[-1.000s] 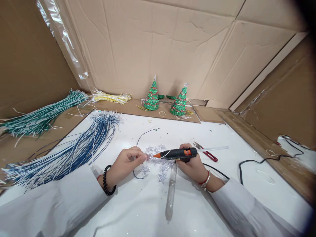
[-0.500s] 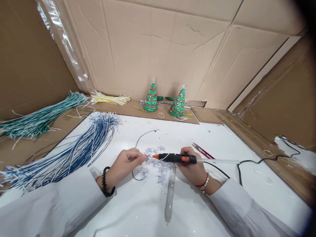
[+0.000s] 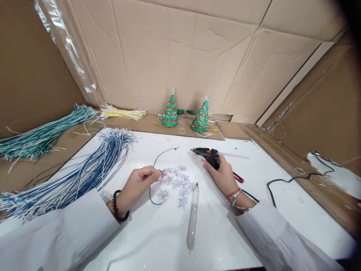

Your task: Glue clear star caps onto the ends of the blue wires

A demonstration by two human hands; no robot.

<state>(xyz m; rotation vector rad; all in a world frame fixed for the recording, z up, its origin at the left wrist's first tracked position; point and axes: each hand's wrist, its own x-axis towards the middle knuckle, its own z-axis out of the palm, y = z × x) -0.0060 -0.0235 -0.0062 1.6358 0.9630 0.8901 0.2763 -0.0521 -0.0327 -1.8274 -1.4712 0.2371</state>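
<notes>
Between the thumb and fingertips of my left hand [image 3: 139, 184] is a clear plastic star [image 3: 163, 172], partly hidden by the fingers. Just right of it lies a loose cluster of similar stars [image 3: 182, 190] on the white table [image 3: 158, 241]. A thin blue wire [image 3: 155, 157] curves behind and under my left hand. My right hand [image 3: 225, 178] is closed around the handle of a black and orange hot glue gun [image 3: 202, 151], its nozzle pointing left and a clear glue stick [image 3: 235, 155] sticking out behind. Red-handled snips [image 3: 238, 177] lie partly covered beside that hand.
A translucent pointed tube [image 3: 192, 222] lies in front of the stars. Bundles of blue wires [image 3: 93, 173], green wires [image 3: 50, 131] and yellow wires [image 3: 124, 112] are at the left. Two small Christmas trees [image 3: 170, 113] stand at the back. A black cord [image 3: 293, 178] runs right.
My right hand has taken the glue gun away from the star, back and to the right, near the snips. My left hand keeps its pinch on the star. The view has shifted slightly.
</notes>
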